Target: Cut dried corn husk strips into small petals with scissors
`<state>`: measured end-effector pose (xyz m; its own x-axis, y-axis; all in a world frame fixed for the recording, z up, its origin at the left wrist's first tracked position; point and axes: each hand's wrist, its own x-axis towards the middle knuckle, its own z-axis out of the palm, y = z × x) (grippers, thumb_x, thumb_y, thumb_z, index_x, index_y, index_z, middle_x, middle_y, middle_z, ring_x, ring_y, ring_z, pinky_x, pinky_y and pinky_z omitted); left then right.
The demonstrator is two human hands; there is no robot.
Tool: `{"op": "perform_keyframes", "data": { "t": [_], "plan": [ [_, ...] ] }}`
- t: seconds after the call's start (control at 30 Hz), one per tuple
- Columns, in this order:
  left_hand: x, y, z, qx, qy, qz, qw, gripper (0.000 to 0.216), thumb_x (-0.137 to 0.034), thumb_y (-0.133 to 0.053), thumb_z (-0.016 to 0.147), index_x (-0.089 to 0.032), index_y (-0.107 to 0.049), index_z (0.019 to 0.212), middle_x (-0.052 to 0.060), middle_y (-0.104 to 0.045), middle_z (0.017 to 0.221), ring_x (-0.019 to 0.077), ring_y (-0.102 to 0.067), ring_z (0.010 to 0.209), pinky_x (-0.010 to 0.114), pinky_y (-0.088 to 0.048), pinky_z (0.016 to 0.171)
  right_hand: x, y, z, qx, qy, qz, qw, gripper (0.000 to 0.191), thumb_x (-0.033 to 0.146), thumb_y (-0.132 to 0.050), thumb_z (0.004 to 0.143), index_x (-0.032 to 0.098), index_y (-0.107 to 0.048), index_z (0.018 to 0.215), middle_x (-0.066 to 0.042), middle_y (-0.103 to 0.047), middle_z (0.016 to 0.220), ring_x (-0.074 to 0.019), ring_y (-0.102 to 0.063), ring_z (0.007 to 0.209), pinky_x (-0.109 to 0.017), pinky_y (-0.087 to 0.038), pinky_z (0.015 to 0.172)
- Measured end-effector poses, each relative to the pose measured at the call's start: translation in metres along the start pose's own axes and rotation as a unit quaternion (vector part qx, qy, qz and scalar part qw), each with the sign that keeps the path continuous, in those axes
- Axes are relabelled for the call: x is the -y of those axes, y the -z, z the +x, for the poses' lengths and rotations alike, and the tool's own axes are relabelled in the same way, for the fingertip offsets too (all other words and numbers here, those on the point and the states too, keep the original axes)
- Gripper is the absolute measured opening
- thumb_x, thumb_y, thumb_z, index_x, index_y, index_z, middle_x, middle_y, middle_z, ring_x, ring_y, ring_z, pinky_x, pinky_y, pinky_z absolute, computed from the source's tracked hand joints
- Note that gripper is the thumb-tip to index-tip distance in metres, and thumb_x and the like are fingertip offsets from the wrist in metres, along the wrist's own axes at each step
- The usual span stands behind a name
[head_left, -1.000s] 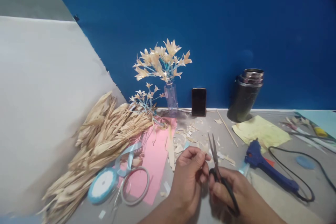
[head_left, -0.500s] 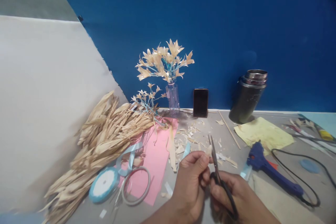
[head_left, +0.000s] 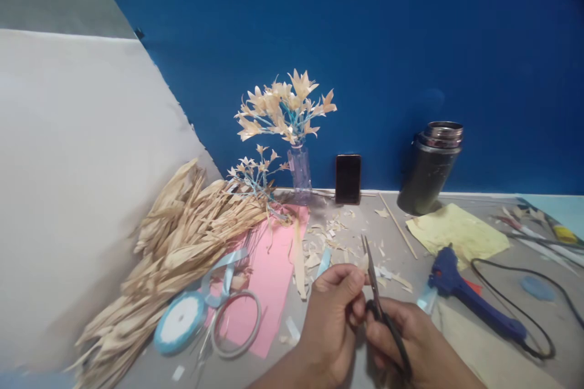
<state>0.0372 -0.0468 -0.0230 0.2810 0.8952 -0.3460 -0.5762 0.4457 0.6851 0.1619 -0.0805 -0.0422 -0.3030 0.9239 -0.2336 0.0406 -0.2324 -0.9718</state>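
My right hand (head_left: 399, 334) is wrapped round a pair of black-handled scissors (head_left: 373, 270), whose narrow blades point up and stand slightly apart. Close beside the blades, my left hand (head_left: 335, 316) pinches a small pale piece of dried husk (head_left: 364, 262) between thumb and forefinger; most of it is hidden by the fingers. Cream scraps of husk (head_left: 328, 231) lie scattered just beyond both hands. A longer husk strip (head_left: 299, 267) rests at the edge of a pink paper sheet (head_left: 269, 292).
Dried husks (head_left: 182, 255) are heaped at left, near a blue ribbon spool (head_left: 180, 322) and a ring-shaped roll (head_left: 236, 352). Behind stand husk flowers (head_left: 278, 103) in a clear bottle (head_left: 300, 176), a phone (head_left: 348, 179) and a dark flask (head_left: 429, 170). A blue glue gun (head_left: 474, 301) lies right.
Almost nothing differs. Both hands keep their places, with the scissor blades still beside the husk piece; the whole view has shifted very slightly.
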Motion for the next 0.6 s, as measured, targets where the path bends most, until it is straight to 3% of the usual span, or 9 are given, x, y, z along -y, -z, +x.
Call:
{"op": "perform_keyframes", "data": {
  "t": [0.6],
  "plan": [
    [-0.0003, 0.0014, 0.0018, 0.015, -0.015, 0.021, 1.000, 0.033, -0.039, -0.084, 0.067, -0.015, -0.061, 0.071, -0.006, -0.046, 0.041, 0.0046, -0.034, 0.039, 0.019, -0.023, 0.045, 0.0028, -0.0020, -0.0024, 0.011, -0.004, 0.051, 0.999, 0.063, 0.079, -0.062, 0.070, 0.018, -0.055, 0.084, 0.008, -0.040, 0.054, -0.0070, -0.033, 0.046, -0.019, -0.030, 0.044]
  ]
}}
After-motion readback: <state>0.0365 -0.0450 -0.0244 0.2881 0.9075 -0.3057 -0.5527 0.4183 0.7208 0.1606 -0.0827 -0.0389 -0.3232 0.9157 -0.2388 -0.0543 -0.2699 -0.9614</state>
